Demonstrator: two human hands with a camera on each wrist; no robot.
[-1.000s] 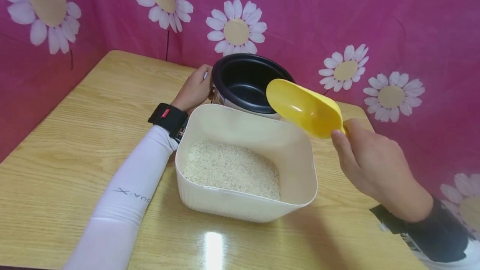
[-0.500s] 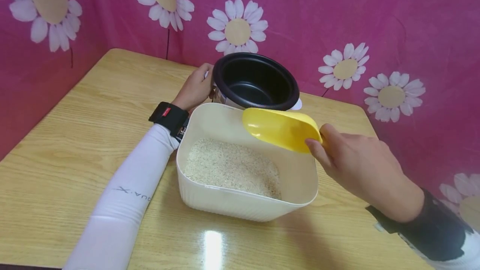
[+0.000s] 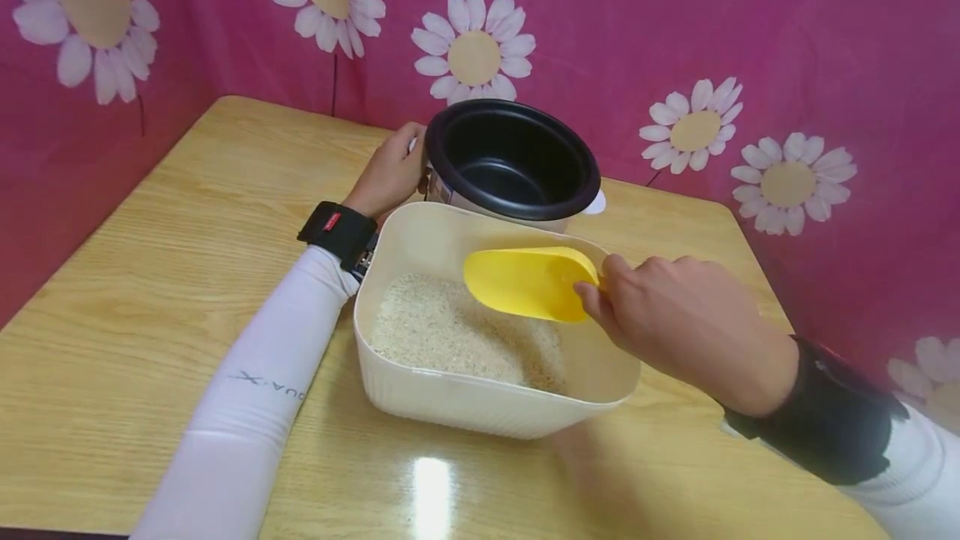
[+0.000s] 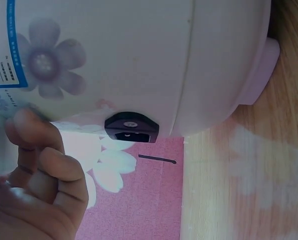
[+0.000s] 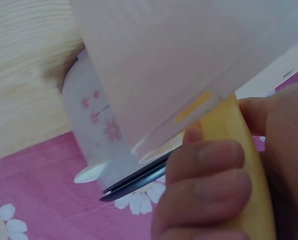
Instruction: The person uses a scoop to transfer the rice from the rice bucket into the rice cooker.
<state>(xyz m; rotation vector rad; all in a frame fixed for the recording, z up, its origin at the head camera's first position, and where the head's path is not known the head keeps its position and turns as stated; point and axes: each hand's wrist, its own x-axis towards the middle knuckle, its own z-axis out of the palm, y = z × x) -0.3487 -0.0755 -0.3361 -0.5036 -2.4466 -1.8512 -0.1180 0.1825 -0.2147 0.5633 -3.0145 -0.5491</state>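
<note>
My right hand (image 3: 682, 323) grips the handle of a yellow scoop (image 3: 517, 282), its bowl inside the top of a cream plastic bin (image 3: 465, 407). Pale grain that looks like rice (image 3: 442, 332) covers the bin's floor. In the right wrist view, fingers curl round the scoop handle (image 5: 253, 200) beside the bin wall. Behind the bin stands a lidless rice cooker (image 4: 124, 55) with a black inner pot (image 3: 510, 177); no grain shows in the visible part of the pot. My left hand (image 3: 386, 172) holds the cooker's left side handle, fingers curled in the left wrist view.
A wooden table (image 3: 187, 273) carries everything. A pink cloth with white daisies (image 3: 600, 23) hangs behind and along its sides. On the cooker's flank is a black power socket (image 4: 132, 128), and a white side handle (image 3: 596, 203) sticks out at right.
The scoop has moved left and down from above the cooker's pot edge, over the bin's rim and into the bin. The left hand has stayed at the cooker.
</note>
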